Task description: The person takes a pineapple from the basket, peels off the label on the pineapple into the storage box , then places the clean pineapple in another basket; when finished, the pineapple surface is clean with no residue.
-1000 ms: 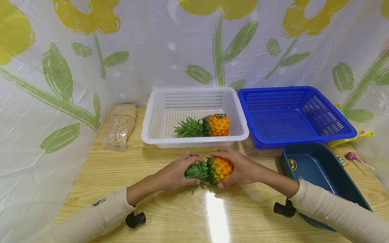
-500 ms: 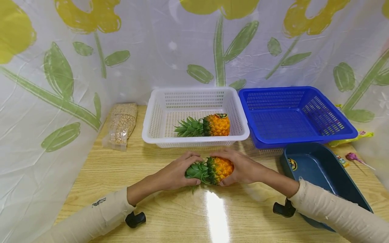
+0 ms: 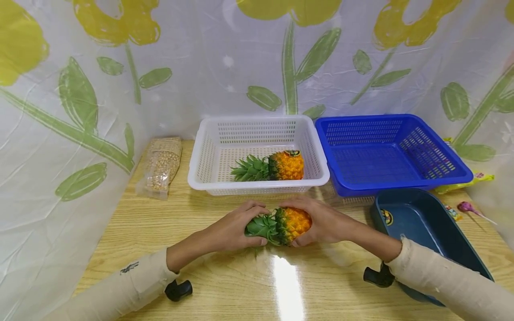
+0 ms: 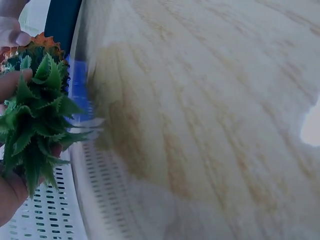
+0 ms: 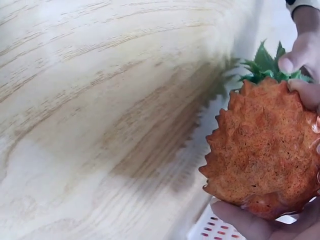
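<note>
Held in front of the white basket (image 3: pixel 257 186) is a pineapple (image 3: pixel 296 224), orange with a green leafy crown, lying sideways with the crown to the left. My left hand (image 3: pixel 234 228) grips the crown, thumb on the near side and fingers on the far side. Around the orange body curls my right hand (image 3: pixel 321 221). In the right wrist view the spiky body of the pineapple (image 5: pixel 267 145) fills the right side; the left wrist view shows its crown (image 4: pixel 37 117). A second pineapple (image 3: pixel 287 165), with a dark round sticker, lies inside the white basket.
A blue basket (image 3: pixel 341 185) adjoins the white one on the right. In front of it stands a dark teal tray (image 3: pixel 413 223), partly under my right forearm. A bag of kernels (image 3: pixel 162 167) lies left. A lollipop (image 3: pixel 466 206) and bright wrappers (image 3: pixel 478 178) are at far right.
The pineapple and my right hand have shifted very slightly to the right. My left hand keeps its grip on the crown, and the baskets stay where they were.
</note>
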`<state>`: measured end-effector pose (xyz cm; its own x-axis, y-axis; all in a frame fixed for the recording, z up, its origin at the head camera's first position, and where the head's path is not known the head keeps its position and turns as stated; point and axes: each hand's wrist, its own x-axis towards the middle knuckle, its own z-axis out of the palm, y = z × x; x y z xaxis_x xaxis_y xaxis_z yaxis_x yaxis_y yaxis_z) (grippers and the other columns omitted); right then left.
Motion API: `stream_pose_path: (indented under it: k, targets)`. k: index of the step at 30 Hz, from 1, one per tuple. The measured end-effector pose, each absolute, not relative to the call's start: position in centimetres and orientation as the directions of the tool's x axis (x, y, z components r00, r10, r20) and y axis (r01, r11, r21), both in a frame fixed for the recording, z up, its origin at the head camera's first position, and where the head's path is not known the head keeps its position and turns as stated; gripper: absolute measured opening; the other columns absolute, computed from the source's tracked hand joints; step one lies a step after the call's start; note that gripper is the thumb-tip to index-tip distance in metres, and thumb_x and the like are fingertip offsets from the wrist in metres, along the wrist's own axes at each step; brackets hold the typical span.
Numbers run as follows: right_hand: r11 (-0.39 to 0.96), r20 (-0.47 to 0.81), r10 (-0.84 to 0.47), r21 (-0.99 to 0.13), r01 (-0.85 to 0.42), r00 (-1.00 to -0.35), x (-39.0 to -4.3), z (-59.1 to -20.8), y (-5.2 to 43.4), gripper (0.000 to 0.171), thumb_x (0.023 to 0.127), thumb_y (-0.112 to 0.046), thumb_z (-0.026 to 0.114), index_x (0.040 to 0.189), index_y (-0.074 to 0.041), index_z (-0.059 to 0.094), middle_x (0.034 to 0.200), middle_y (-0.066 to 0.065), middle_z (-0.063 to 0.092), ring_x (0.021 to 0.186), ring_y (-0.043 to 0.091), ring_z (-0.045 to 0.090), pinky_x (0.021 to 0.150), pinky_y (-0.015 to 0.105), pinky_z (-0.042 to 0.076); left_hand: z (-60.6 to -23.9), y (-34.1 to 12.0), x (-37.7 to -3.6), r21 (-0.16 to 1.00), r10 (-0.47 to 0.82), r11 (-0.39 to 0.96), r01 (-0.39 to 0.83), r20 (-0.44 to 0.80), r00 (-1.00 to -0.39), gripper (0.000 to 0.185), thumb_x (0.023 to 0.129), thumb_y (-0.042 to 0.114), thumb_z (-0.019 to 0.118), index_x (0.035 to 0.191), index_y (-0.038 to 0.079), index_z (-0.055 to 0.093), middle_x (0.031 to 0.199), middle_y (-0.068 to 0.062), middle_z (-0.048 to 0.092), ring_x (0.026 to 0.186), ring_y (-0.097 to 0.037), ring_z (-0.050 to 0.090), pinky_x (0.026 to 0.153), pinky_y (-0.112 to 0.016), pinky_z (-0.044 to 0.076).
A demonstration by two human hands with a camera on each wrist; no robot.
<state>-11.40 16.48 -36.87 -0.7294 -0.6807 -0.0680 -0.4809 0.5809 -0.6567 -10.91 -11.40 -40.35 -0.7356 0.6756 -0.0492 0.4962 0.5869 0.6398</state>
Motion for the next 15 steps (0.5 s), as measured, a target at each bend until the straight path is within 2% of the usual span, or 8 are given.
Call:
stream_pose_path:
  k: [3, 9, 12, 15]
  targets:
    - [0.590, -0.085, -0.672, -0.661, -0.463, -0.736, -11.2, -36.4, 16.7, 0.085, 0.072, -0.028, 0.089, 0.147, -0.024, 0.050, 0.137, 0.007, 0.053, 0.104, 0.019, 0.057, 0.081, 0.035, 0.051, -39.9, -11.5, -10.7, 0.637, 0.688, 0.581, 0.507, -0.052, -0.724, 0.069, 0.090, 0.051, 0.071, 0.148, 0.022, 0.047, 0.154, -0.006, 0.039, 0.139, -0.030, 0.045, 0.109, -0.052, 0.044]
    - [0.594, -0.077, -0.674, -0.647, -0.478, -0.735, -11.1, -35.4, 17.2, 0.085, 0.072, -0.030, 0.089, 0.147, -0.021, 0.051, 0.134, 0.003, 0.056, 0.102, 0.018, 0.057, 0.080, 0.032, 0.051, -38.9, -11.8, -10.5, 0.629, 0.705, 0.573, 0.526, -0.051, -0.707, 0.073, 0.091, 0.061, 0.064, 0.152, 0.026, 0.042, 0.158, -0.001, 0.035, 0.140, -0.029, 0.045, 0.110, -0.051, 0.044]
    - [0.581, -0.065, -0.681, -0.654, -0.484, -0.729, -11.1, -34.9, 17.4, 0.084, 0.072, -0.029, 0.090, 0.146, -0.020, 0.051, 0.130, 0.001, 0.057, 0.099, 0.017, 0.058, 0.079, 0.032, 0.052, -38.1, -12.0, -10.4, 0.633, 0.707, 0.571, 0.523, -0.056, -0.705, 0.074, 0.092, 0.062, 0.062, 0.153, 0.028, 0.040, 0.159, 0.002, 0.033, 0.140, -0.028, 0.044, 0.110, -0.050, 0.043]
    - [0.568, -0.063, -0.689, -0.666, -0.484, -0.722, -11.1, -34.5, 17.7, 0.084, 0.072, -0.030, 0.090, 0.146, -0.023, 0.051, 0.128, 0.001, 0.057, 0.098, 0.017, 0.057, 0.077, 0.031, 0.052, -37.2, -12.2, -10.3, 0.640, 0.713, 0.563, 0.523, -0.055, -0.699, 0.071, 0.093, 0.061, 0.061, 0.154, 0.032, 0.038, 0.161, 0.001, 0.031, 0.141, -0.031, 0.043, 0.109, -0.055, 0.042]
